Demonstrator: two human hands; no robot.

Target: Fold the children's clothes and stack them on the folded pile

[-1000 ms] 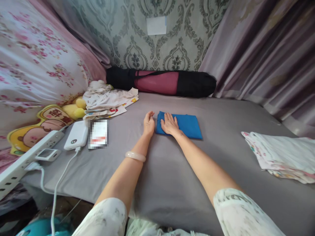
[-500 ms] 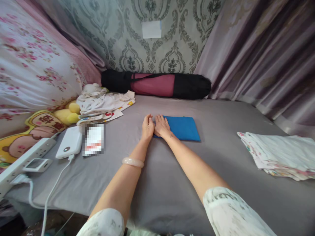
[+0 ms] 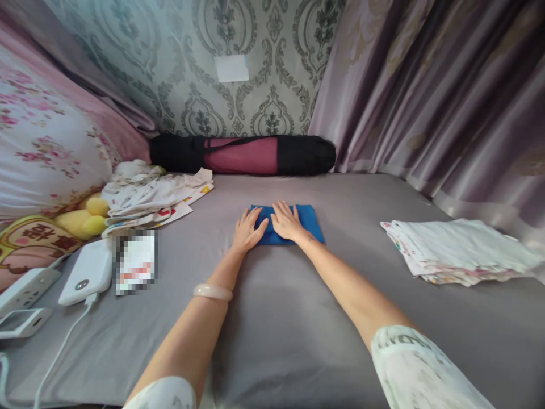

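From the head view I locate the blue folded cloth at the center of the frame, lying on the gray sheet. The left hand overlaps its left end; the right hand rests just beside it, nearer the middle. Both are wide, fingers spread and palms down, and neither grips the cloth. I cannot tell how firmly either presses. In my judgement, unequal pressure or a sideways push could skew the upper layers. Dragging the palms could ruck the soft sheet and carry the cloth with it. The folded stack at the right of the frame lies well apart, so I rate accidental contact as unlikely.
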